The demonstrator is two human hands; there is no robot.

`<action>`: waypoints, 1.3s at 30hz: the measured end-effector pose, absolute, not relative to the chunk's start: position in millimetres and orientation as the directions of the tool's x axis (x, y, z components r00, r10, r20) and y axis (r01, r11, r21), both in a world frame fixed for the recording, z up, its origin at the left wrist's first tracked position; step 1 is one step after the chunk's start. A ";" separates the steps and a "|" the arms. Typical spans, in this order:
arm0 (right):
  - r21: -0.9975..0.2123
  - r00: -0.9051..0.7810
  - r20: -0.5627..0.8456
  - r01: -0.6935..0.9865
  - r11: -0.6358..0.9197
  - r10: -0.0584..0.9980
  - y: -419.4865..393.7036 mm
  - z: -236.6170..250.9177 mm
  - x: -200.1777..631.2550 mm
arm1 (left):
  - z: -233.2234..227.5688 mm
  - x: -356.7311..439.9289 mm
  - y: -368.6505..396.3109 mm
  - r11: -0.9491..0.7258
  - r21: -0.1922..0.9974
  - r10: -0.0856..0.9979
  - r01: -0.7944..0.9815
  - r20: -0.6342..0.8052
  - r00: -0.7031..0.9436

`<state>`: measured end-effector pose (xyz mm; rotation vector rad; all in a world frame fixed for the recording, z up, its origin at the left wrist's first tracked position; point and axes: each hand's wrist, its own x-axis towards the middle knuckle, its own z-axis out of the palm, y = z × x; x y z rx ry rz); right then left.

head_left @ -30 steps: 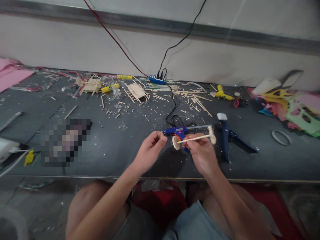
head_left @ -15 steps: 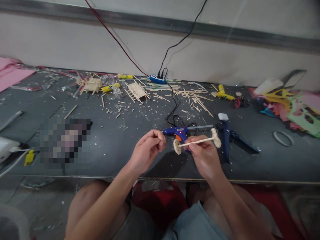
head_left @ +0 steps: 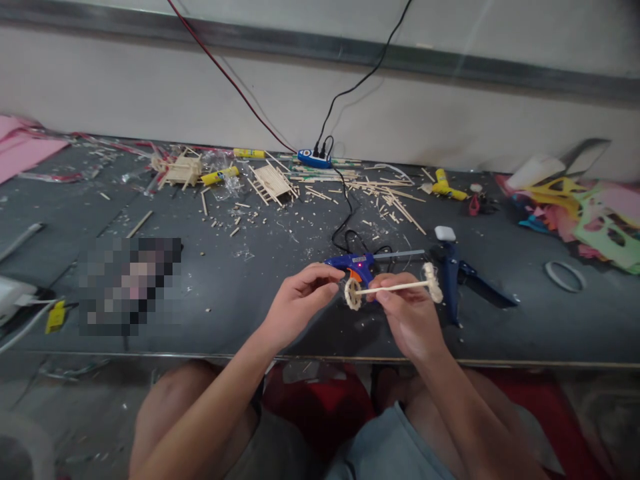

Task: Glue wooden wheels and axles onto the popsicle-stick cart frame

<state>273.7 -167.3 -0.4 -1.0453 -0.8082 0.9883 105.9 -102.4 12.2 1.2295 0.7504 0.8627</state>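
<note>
Now the right hand (head_left: 407, 317) pinches a thin wooden axle (head_left: 393, 289) with fuzzy round wheels; left hand (head_left: 299, 301) loosely curled.

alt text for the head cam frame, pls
The right hand pinches a thin stick axle with a small wheel at each end; the left hand reaches toward its near wheel. A blue glue gun lies behind on the littered grey table.

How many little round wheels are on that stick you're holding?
2. One wheel sits at the stick's left end, near the left hand's fingertips; the other wheel is at its right end, beyond the right hand.
</note>
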 end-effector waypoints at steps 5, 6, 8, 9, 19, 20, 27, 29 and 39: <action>-0.943 0.340 0.105 -0.264 0.202 0.935 -167.8 -1.3 273.7 | 10.9 105.9 -101.7 0.109 0.980 0.881 -0.166 -0.018 0.473; -0.943 0.339 0.105 -0.264 0.202 0.935 -167.8 -1.4 273.7 | 10.9 106.1 -101.5 0.123 0.979 0.883 -0.165 -0.032 0.468; -0.943 0.339 0.107 -0.263 0.203 0.935 -167.5 -1.5 273.7 | 11.0 106.7 -101.0 0.154 0.974 0.891 -0.169 -0.062 0.451; -0.943 0.338 0.109 -0.262 0.205 0.935 -167.3 -1.4 273.7 | 11.2 107.2 -100.7 0.168 0.970 0.895 -0.173 -0.077 0.440; -0.943 0.357 0.119 -0.253 0.219 0.927 -166.4 -3.6 274.8 | 7.0 116.6 -109.6 0.263 0.955 0.819 -0.137 -0.146 0.556; -0.945 0.357 0.116 -0.249 0.214 0.927 -166.6 -3.8 275.0 | 5.4 117.2 -110.6 0.264 0.954 0.821 -0.142 -0.144 0.553; -0.948 0.383 0.106 -0.239 0.209 0.918 -166.7 -3.1 275.5 | 0.7 123.2 -113.9 0.263 0.941 0.842 -0.213 -0.117 0.526; -0.948 0.389 0.102 -0.240 0.208 0.915 -166.3 -3.1 275.2 | 0.6 124.3 -114.5 0.265 0.938 0.848 -0.221 -0.118 0.516; -0.944 0.395 0.091 -0.259 0.206 0.914 -164.6 0.0 273.8 | -0.7 125.0 -114.6 0.286 0.927 0.845 -0.243 -0.124 0.521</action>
